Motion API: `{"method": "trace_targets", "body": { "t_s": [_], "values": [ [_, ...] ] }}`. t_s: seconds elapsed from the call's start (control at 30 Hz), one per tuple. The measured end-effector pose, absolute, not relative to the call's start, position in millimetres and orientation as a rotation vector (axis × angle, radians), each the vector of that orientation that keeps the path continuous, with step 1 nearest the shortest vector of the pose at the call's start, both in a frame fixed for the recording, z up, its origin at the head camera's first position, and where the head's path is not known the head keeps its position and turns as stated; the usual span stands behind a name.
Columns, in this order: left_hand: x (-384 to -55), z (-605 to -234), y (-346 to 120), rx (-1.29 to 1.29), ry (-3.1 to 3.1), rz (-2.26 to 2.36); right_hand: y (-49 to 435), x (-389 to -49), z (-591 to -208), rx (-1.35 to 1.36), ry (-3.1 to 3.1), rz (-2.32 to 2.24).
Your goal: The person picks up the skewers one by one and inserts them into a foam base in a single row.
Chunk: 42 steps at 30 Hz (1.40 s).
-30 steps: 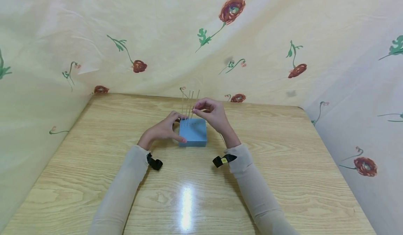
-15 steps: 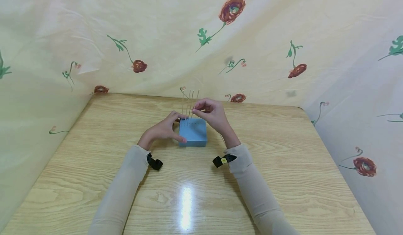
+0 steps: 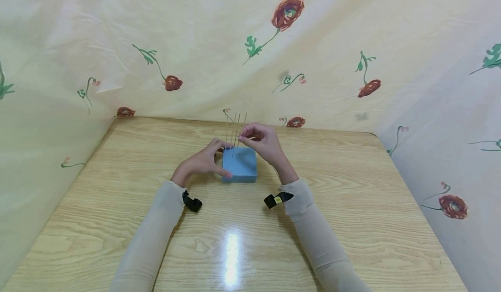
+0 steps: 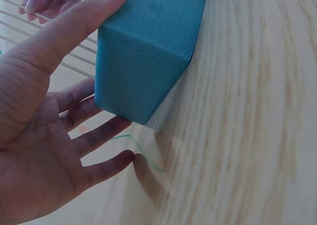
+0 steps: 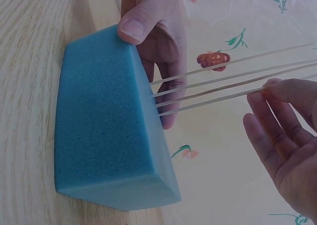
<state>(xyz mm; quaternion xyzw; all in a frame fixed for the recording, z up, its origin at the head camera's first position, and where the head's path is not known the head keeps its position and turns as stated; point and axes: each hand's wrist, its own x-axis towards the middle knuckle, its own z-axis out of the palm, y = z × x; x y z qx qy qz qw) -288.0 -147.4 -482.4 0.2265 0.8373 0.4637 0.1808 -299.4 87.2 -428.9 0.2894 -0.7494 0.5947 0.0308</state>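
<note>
Standing pale sticks (image 5: pixel 213 101), blue foam block (image 5: pixel 101 106)

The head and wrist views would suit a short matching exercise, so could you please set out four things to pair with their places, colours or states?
Column one:
1. Foam block
2. Sticks
3. Right grip
4. Table

Column two:
A. Pinching one stick
B. Wood-grained, under the block
C. Blue
D. Rising from the block's top

Pairs: 1-C; 2-D; 3-A; 4-B
</note>
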Motion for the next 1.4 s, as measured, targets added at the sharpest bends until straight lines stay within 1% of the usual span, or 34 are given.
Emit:
{"method": "trace_targets", "body": {
  "t_s": [1.4],
  "values": [
    [-287.4, -482.4, -146.2, 0.634, 2.363, 1.324, 84.6, -300.4, -433.0, 0.826, -2.334, 1.792]
  ]
}}
